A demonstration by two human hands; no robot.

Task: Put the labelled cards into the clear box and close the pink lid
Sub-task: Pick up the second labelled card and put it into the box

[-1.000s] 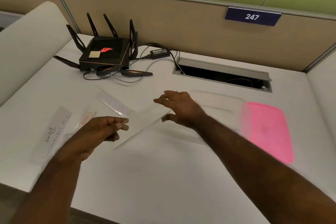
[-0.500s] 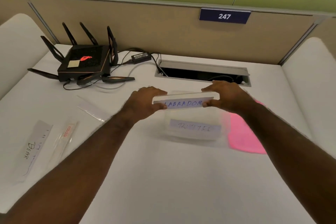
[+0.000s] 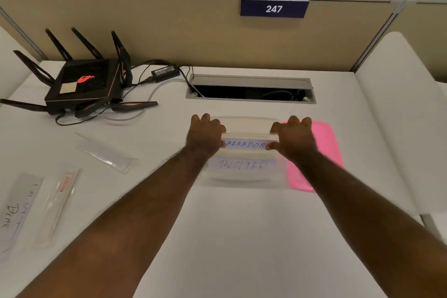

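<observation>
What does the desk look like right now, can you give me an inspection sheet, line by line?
Surface: white desk, bare in front.
Job's things: clear box at centre, open, a blurred card inside; LABRADOR card held over the box; pink lid flat to the right of the box; BEAR card and two more sleeved cards lying on the left.
Clutter: black router at far left.
Grippers: left hand and right hand each pinch one end of the LABRADOR card.
Cables: power adapter and leads run into the cable hatch.
Surroundings: partition with sign 247.
</observation>
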